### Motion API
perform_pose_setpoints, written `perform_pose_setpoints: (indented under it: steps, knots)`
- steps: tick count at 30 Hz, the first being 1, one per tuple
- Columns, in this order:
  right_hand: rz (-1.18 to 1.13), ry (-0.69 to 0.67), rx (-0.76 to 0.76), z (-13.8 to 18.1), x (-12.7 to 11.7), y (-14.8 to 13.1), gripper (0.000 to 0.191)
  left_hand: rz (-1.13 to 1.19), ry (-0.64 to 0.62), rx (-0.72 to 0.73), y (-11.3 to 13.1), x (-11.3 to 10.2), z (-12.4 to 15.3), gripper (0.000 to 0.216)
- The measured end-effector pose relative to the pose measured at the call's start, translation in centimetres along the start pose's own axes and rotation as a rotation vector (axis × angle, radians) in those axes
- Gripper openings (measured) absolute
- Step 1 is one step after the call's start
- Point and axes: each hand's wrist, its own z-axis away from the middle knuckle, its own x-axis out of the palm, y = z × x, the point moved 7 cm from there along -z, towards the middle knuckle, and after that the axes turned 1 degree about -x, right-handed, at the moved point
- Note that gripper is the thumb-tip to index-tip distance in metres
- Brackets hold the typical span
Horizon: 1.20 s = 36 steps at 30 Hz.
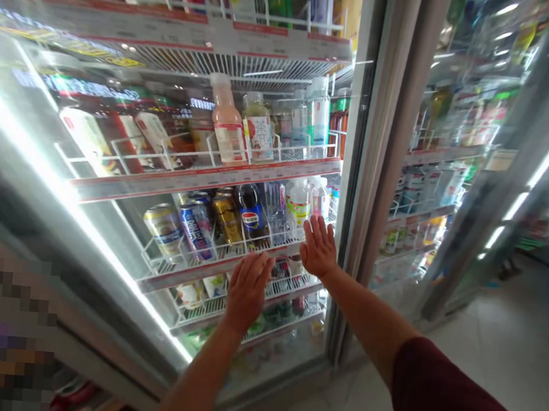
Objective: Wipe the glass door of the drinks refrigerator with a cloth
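Observation:
My left hand (247, 289) is raised with its fingers stretched out and slightly bent, holding nothing, before the lower shelves of a lit drinks fridge. Higher and to the right, my right hand (319, 247) is flat with its fingers apart, near the glass door's (281, 364) right side. Whether either palm touches the glass, I cannot tell. Behind the hands a shelf carries a dark bottle with a blue label (251, 213), a blue can (197, 225), a gold can (227, 214) and clear bottles (299, 201).
A metal door frame (374, 175) stands right of my right hand, with a second glazed fridge section (428, 186) beyond it. Above are shelves with a pink bottle (227, 126) and a tea bottle (259, 128). Pale floor tiles (477, 348) lie at lower right.

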Motion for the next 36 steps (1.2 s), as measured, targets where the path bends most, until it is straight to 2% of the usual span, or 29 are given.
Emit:
perform_pose_setpoints:
  steps: [6, 9, 13, 16, 18, 20, 23, 26, 29, 32, 34, 36]
  knots:
    - [0.037, 0.012, -0.014, -0.2, -0.2, -0.2, 0.072, 0.022, 0.114, -0.033, -1.3, -0.5, -4.6, 0.07]
    - [0.053, 0.024, -0.022, -0.3, -0.3, -0.2, 0.071, 0.027, 0.088, -0.048, -0.4, 0.3, -3.2, 0.071]
    - [0.02, 0.06, -0.033, -0.3, -0.6, -0.3, 0.074, 0.06, -0.032, 0.047, 2.2, 1.9, -0.3, 0.068]
    - [-0.016, 0.05, -0.034, -0.3, -0.5, -0.2, 0.075, 0.061, -0.051, 0.042, 1.7, 1.8, -2.1, 0.067]
    - [-0.017, 0.053, -0.028, -0.3, -0.5, -0.2, 0.075, 0.051, -0.021, 0.011, 0.8, 1.2, -4.2, 0.067]
    - [-0.002, 0.049, -0.014, -0.2, -0.4, -0.1, 0.075, 0.034, 0.008, -0.009, 0.3, 0.9, -5.2, 0.066]
    - [0.016, 0.022, -0.005, -0.1, -0.2, -0.1, 0.073, 0.018, -0.007, 0.041, 1.3, 1.1, -3.7, 0.059]
    - [0.048, 0.026, -0.014, 0.0, -0.2, -0.1, 0.071, 0.026, -0.083, 0.136, 2.2, 1.3, -1.8, 0.055]
    - [0.063, -0.003, 0.008, 0.1, 0.1, 0.1, 0.071, 0.014, -0.08, 0.096, -0.1, -0.1, -2.7, 0.06]
    - [0.018, -0.034, 0.026, 0.3, 0.4, 0.2, 0.072, -0.016, 0.039, -0.024, -3.5, -2.7, -4.1, 0.065]
    - [0.009, -0.038, 0.028, 0.5, 0.5, 0.3, 0.073, -0.041, 0.08, -0.073, -4.6, -3.7, -3.0, 0.066]
    - [0.027, -0.044, 0.029, 0.5, 0.6, 0.3, 0.072, -0.062, 0.056, -0.063, -4.4, -3.8, -0.3, 0.067]
